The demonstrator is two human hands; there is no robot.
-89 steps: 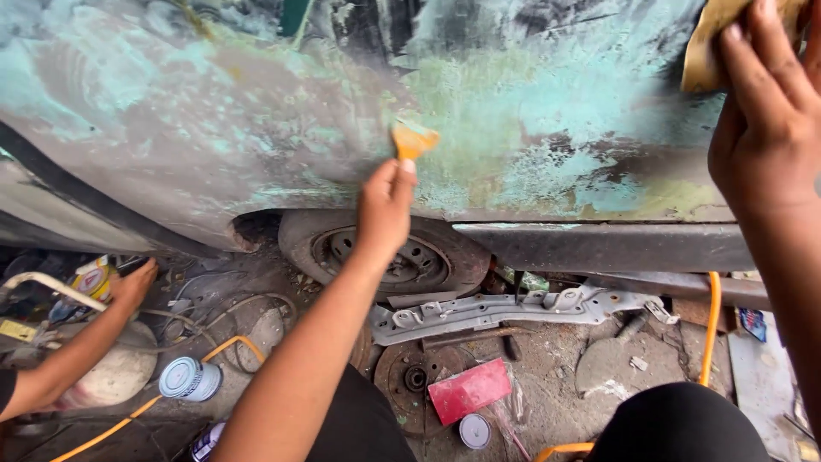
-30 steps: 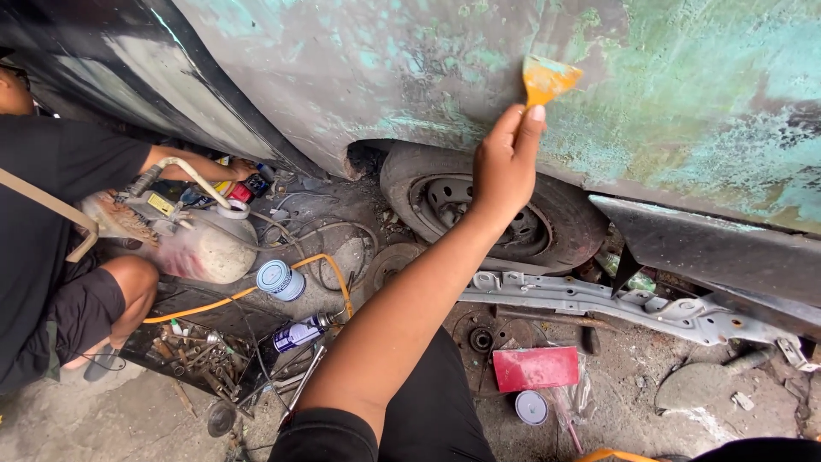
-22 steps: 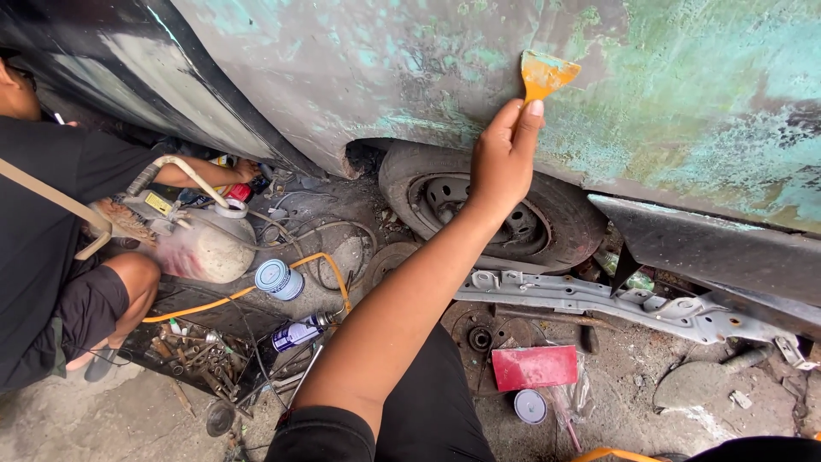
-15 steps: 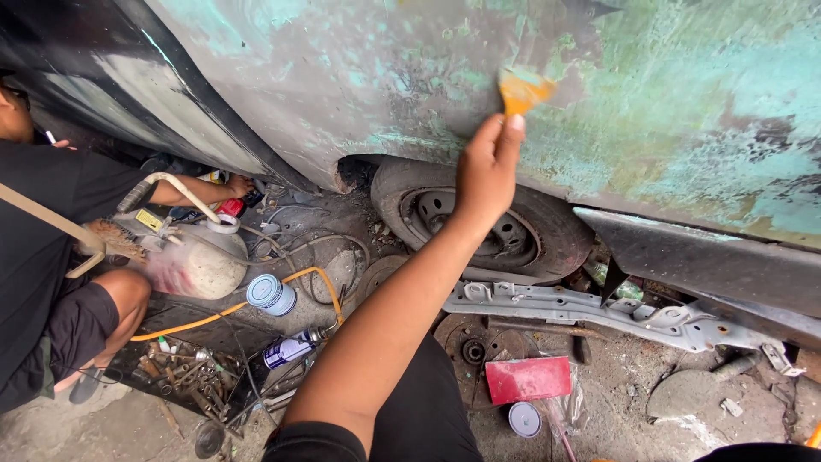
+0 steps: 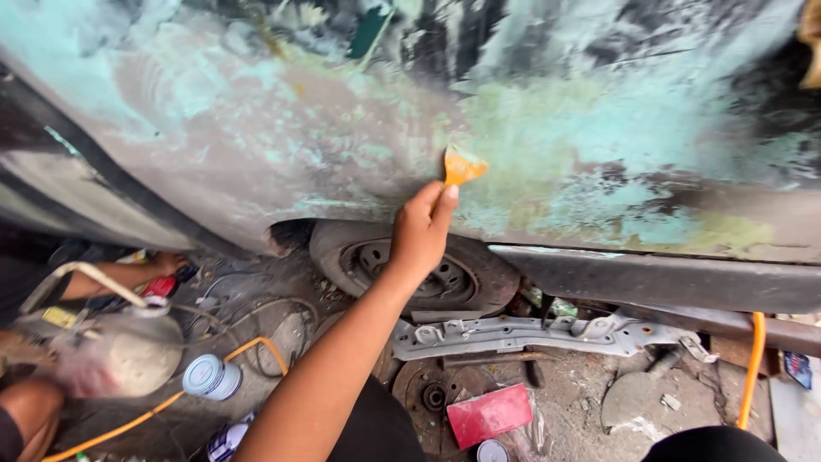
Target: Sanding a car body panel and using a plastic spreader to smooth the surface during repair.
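Note:
My left hand [image 5: 421, 231] is raised and pinches a small orange plastic scraper [image 5: 463, 166] by its lower end. The blade lies against the car body panel [image 5: 282, 145], which is smeared with patchy turquoise and greenish filler. The scraper touches the panel just above the wheel arch, over a worn tyre [image 5: 462, 278]. My right hand is out of sight; only a tan scrap [image 5: 810, 38] shows at the top right edge.
Another person crouches at the left, one hand [image 5: 162, 263] by a grey metal tank [image 5: 111, 351]. An orange hose [image 5: 248, 349], a tin can [image 5: 208, 377], a red flat piece [image 5: 489, 413] and a grey metal bracket [image 5: 547, 332] lie on the dirty ground under the sill.
The view has tilted up toward the panel and the person at the left has slid mostly out of frame. My left hand keeps the scraper on the panel above the wheel.

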